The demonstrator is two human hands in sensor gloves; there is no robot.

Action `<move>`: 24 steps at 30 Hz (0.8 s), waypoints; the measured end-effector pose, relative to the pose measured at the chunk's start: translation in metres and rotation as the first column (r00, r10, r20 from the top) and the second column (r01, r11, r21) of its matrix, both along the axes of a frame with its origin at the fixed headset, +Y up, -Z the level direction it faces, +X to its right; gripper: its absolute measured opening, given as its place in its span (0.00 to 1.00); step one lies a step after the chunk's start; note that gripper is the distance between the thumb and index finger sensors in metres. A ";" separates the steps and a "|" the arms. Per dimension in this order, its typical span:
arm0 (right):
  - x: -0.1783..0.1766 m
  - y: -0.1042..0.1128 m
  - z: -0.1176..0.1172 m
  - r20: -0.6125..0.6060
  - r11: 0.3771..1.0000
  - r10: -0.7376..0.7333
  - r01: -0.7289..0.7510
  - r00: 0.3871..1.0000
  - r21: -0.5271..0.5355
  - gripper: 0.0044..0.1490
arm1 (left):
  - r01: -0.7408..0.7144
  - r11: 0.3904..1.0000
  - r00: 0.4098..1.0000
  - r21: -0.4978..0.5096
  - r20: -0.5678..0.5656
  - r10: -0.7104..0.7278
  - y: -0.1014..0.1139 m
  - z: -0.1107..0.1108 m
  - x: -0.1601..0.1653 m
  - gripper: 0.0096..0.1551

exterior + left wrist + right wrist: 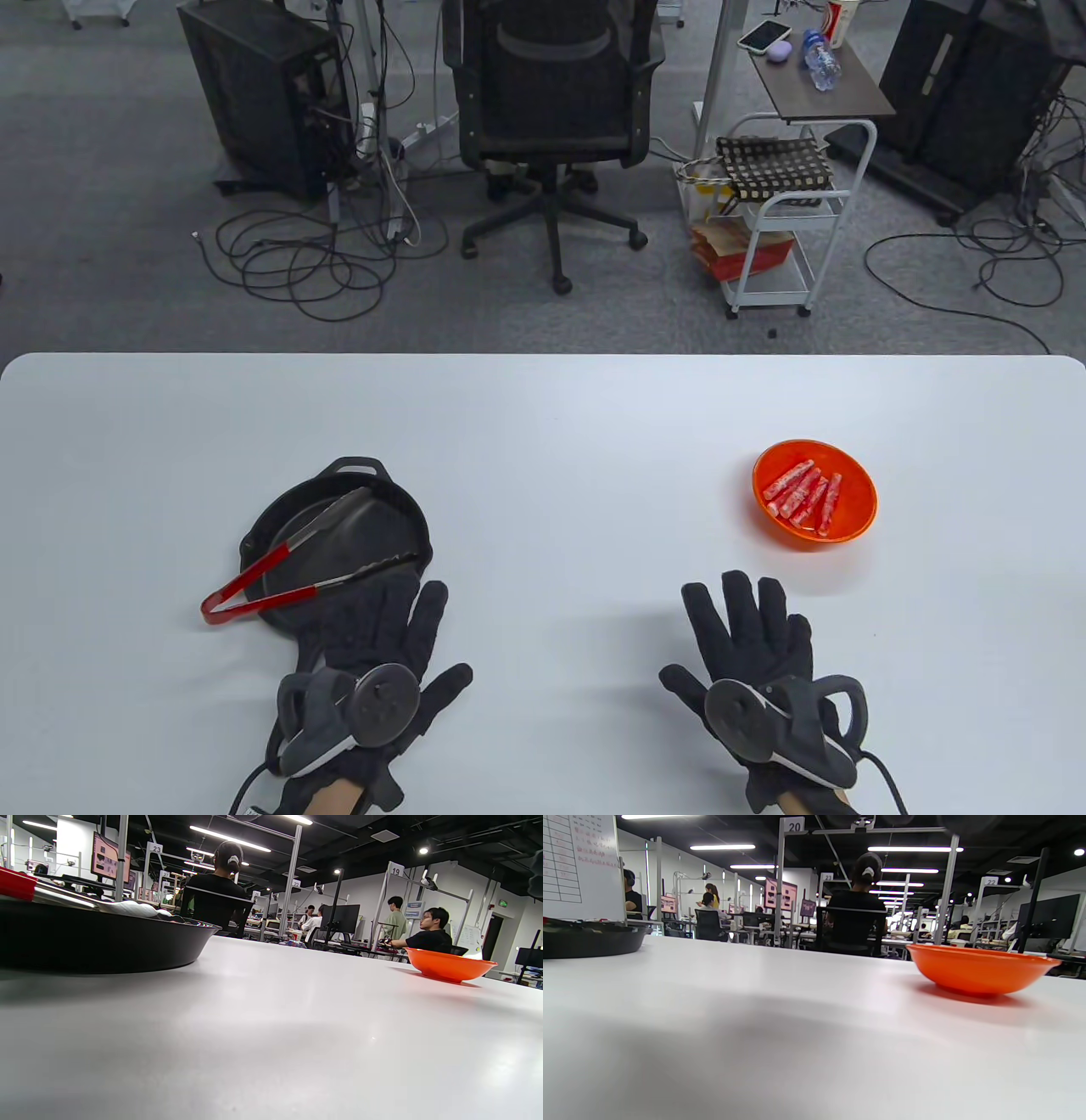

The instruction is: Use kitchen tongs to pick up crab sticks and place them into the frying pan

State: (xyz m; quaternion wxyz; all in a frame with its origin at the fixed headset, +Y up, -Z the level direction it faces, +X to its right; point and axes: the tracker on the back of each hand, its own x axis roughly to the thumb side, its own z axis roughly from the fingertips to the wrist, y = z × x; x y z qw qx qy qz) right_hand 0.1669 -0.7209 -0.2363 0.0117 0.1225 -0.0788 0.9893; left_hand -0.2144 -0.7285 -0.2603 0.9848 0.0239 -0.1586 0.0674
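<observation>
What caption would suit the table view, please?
Both hands flat on the table: tongs across the frying pan, crab sticks in the orange bowl.

Prob. lab – numbered rigs [794, 824], monitors [344, 918].

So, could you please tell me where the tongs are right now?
In the table view, the tongs lie across the frying pan on the left side of the table, just beyond the left hand, far from the orange bowl.
</observation>
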 end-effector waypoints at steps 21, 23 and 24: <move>-0.002 0.000 0.001 -0.002 1.000 -0.001 0.001 1.000 -0.011 0.53 | -0.027 0.981 0.822 -0.193 -0.563 -0.088 0.000 -0.010 -0.076 0.58; -0.003 -0.001 0.002 -0.004 1.000 0.004 -0.004 1.000 -0.013 0.53 | -0.045 0.963 0.782 -0.265 -0.609 -0.130 -0.004 -0.010 -0.080 0.58; -0.003 -0.001 0.002 -0.005 1.000 0.004 -0.005 1.000 -0.014 0.53 | -0.048 0.957 0.775 -0.286 -0.616 -0.145 -0.005 -0.011 -0.081 0.58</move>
